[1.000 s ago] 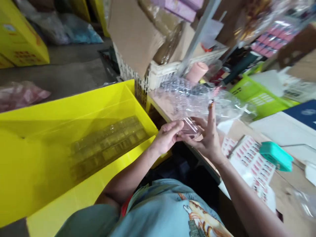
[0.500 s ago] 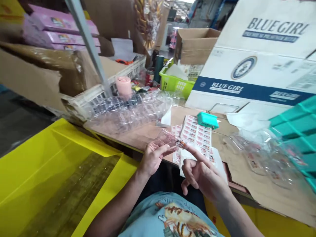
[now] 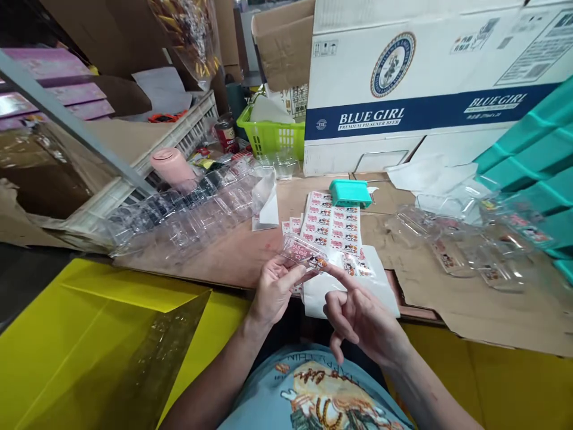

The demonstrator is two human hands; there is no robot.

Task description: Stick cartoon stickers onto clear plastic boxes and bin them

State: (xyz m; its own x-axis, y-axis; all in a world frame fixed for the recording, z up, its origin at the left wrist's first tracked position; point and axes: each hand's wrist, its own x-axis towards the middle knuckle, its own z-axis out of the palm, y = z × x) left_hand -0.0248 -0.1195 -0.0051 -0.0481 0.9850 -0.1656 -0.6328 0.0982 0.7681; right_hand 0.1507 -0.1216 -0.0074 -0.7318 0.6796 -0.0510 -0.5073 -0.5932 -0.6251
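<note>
My left hand (image 3: 274,288) pinches a small clear plastic box (image 3: 289,243) just above the table's front edge. A sticker (image 3: 307,254) with pink lettering and a cartoon cat lies across the box. The outstretched index finger of my right hand (image 3: 362,316) touches the sticker's right end; its other fingers are loosely bent and hold nothing. Right behind the hands lies a sheet of the same stickers (image 3: 331,224), with a teal plastic container (image 3: 350,193) standing on its far end. White backing paper (image 3: 380,286) lies partly under my right hand.
Rows of clear plastic boxes (image 3: 192,209) lie at left. Loose clear boxes, some with stickers (image 3: 447,257), lie at right beside a teal crate (image 3: 537,149). A green basket (image 3: 273,134) and a white beer carton (image 3: 358,77) stand behind. A yellow box (image 3: 40,340) is lower left.
The view has swung to the right, so the table's things appear further left and higher. My fingertip stays on the sticker's right end, and my left hand keeps hold of the box.
</note>
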